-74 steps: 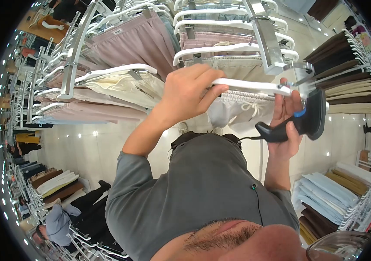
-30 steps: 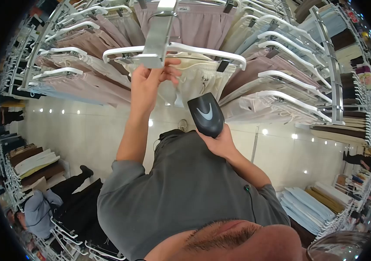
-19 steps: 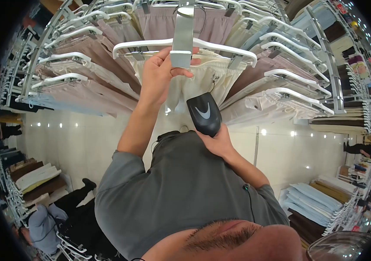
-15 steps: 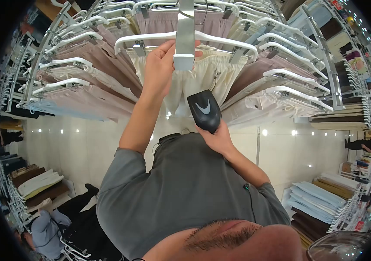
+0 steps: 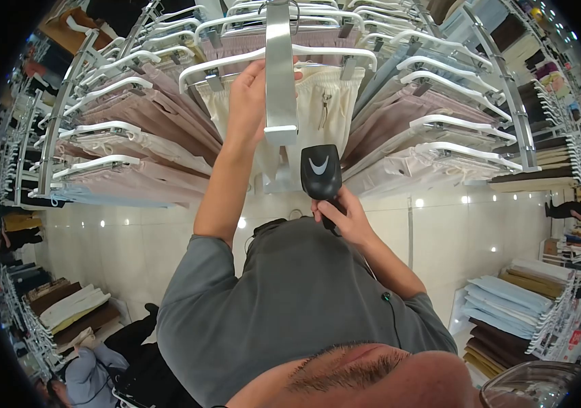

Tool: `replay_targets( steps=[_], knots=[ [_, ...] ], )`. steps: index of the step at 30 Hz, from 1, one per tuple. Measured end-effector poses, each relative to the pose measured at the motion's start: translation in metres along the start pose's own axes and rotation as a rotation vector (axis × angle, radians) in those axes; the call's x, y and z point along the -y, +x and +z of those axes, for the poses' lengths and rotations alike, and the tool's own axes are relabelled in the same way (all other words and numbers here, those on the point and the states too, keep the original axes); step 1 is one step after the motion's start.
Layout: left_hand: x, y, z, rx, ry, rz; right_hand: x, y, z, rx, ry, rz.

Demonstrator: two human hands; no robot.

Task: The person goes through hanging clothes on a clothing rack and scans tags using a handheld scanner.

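Note:
My left hand reaches up to the waistband of cream trousers, which hang by clips from a white hanger. Its fingers are closed at the waistband, partly hidden behind a metal display arm; a few fingertips show on the arm's right side. A drawstring dangles from the trousers. My right hand is wrapped round the handle of a black barcode scanner. The scanner's head points up toward the trousers, just below and right of the arm's white end cap.
Pink and beige trousers hang close on the left, with more pale garments on the right. Metal rack posts stand at both sides. Folded clothes are stacked at lower right. Another person is at lower left.
The scanner has turned more upright and dropped slightly, and my right hand's fingers now show around its handle. The cream trousers' hanger has shifted, its right end moving inward. My left hand stays at the waistband.

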State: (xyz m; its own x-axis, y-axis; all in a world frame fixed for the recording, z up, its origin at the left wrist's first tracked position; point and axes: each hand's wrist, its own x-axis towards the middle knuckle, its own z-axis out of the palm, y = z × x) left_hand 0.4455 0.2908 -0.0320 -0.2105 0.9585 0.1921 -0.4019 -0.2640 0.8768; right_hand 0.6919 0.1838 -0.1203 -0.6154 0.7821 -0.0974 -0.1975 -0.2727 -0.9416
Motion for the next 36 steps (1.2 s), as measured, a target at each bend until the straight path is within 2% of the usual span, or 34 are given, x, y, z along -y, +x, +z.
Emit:
replay_targets(
  steps=[2,6,8,12,14,16,18,19,21,23,25,27,28,30,31,33,34,36],
  knots=[
    [-0.001,0.004,-0.002,0.035,0.039,0.054,0.001,0.002,-0.005,0.002,0.004,0.002],
    [0.0,0.008,-0.006,0.025,0.046,0.014,0.008,0.007,-0.01,0.019,0.019,0.002],
    [0.002,0.007,-0.006,0.044,-0.099,-0.02,0.009,0.008,-0.015,0.032,0.009,0.003],
    [0.011,-0.005,-0.01,-0.001,-0.045,0.007,0.021,0.001,-0.018,0.026,-0.021,0.067],
    [0.019,-0.019,-0.025,-0.045,0.017,-0.048,0.023,-0.002,-0.026,0.037,-0.04,0.099],
    [0.032,-0.041,-0.035,-0.102,0.042,-0.007,0.025,-0.005,-0.033,0.05,-0.058,0.125],
    [0.046,-0.064,-0.036,-0.325,0.056,-0.043,0.024,-0.008,-0.041,0.078,-0.105,0.078],
    [0.06,-0.076,-0.04,-0.328,0.058,-0.043,0.024,-0.01,-0.046,0.081,-0.103,0.08],
    [0.094,-0.1,-0.049,-0.364,0.089,-0.2,0.024,-0.013,-0.055,0.14,-0.11,0.066],
    [0.121,-0.121,-0.035,-0.291,0.267,-0.434,0.027,-0.018,-0.064,0.177,-0.111,0.065],
    [0.174,-0.145,-0.034,-0.073,0.343,-0.638,0.032,-0.025,-0.073,0.207,-0.111,0.063],
    [0.181,-0.161,0.005,0.235,0.365,-0.521,0.04,-0.031,-0.082,0.247,-0.175,0.002],
    [0.183,-0.164,0.022,0.236,0.367,-0.523,0.044,-0.036,-0.087,0.247,-0.173,0.001],
    [0.186,-0.169,0.053,0.557,0.22,-0.311,0.052,-0.049,-0.096,0.255,-0.181,-0.048],
    [0.191,-0.172,0.065,0.561,0.224,-0.314,0.054,-0.056,-0.102,0.252,-0.176,-0.05],
    [0.201,-0.176,0.088,0.584,-0.174,-0.547,0.059,-0.072,-0.115,0.236,-0.135,-0.061],
    [0.203,-0.17,0.105,0.596,-0.169,-0.554,0.067,-0.079,-0.12,0.224,-0.13,-0.069],
    [0.207,-0.154,0.137,0.783,-0.085,-0.571,0.084,-0.095,-0.132,0.233,-0.203,-0.2]
  ],
)
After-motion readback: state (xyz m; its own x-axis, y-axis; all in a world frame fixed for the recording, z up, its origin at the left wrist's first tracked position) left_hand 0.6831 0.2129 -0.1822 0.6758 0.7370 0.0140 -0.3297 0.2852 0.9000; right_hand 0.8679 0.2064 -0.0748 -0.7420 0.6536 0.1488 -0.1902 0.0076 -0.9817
